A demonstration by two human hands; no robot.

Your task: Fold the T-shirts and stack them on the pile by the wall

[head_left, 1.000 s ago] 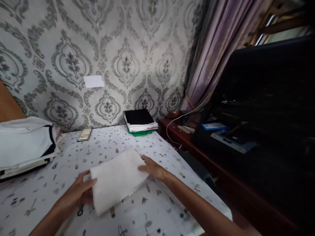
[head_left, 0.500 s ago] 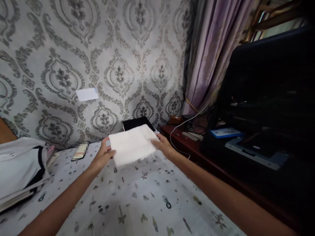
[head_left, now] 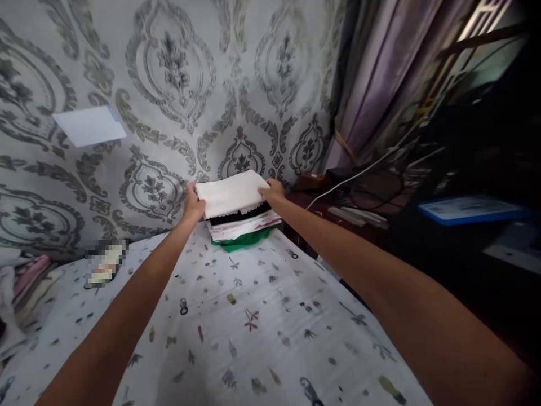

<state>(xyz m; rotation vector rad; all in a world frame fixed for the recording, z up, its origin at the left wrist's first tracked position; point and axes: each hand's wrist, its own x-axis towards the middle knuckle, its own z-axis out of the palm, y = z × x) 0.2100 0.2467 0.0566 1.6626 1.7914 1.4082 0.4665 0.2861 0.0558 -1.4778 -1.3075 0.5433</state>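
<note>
A folded white cloth [head_left: 231, 194] lies over a stack of folded fabrics [head_left: 243, 226] at the far edge of the bed, by the wall. Black, white and green layers show beneath it. My left hand [head_left: 195, 204] grips the cloth's left edge, thumb on top. At the right edge, my right hand [head_left: 273, 192] holds it in the same way, fingers closed. The fingertips under the cloth are hidden.
A patterned sheet [head_left: 236, 316] covers the bed. A blurred-out flat item [head_left: 106, 265] and a heap of clothes [head_left: 29, 287] lie on the left. At right are a dark red table [head_left: 304, 206] with a white cable, papers [head_left: 357, 216] and a blue-edged item [head_left: 482, 210].
Both hands have carried the white cloth forward, away from me, onto the stack by the wall. The view has shifted closer to the wall and the stack's coloured layers now show.
</note>
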